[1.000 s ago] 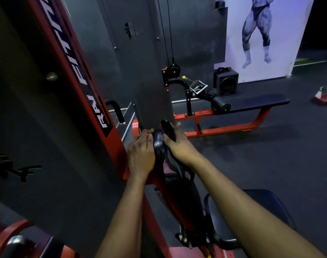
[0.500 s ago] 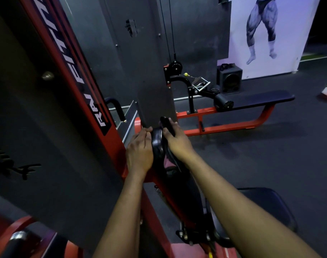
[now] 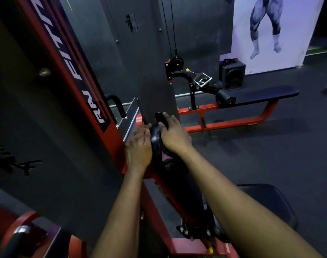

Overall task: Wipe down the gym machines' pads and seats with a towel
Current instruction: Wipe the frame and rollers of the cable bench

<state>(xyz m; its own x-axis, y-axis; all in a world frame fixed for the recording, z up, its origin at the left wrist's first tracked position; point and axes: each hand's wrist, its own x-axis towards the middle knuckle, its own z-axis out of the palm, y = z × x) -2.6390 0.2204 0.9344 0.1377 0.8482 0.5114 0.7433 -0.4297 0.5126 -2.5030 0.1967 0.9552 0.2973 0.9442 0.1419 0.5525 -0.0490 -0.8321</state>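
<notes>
Black vinyl covers the back pad (image 3: 155, 140), which is seen edge-on at the middle of the view, mounted on the red frame (image 3: 116, 138) of a gym machine. The pad is held between both hands. The left hand (image 3: 138, 148) is set against its left side, with the fingers bent and their tips brought up to the pad's upper edge beside the thumb. The right hand (image 3: 174, 136) is laid over its right side, with the fingers curled over the pad's top end and the thumb pressed on the rim, so that the pad is clasped from that side. The two hands are separated only by the thickness of the pad. A pinkish patch (image 3: 166, 155) is visible just under the right wrist, against the pad; whether it is the towel cannot be told. The machine's black seat (image 3: 267, 200) is found at lower right, below the right forearm and apart from both hands. Farther off, a long black pad (image 3: 261, 94) on a red base is seen on the dark floor (image 3: 270, 146), with a speaker (image 3: 232, 75) behind it and a poster (image 3: 289, 34) of muscular legs beyond.
</notes>
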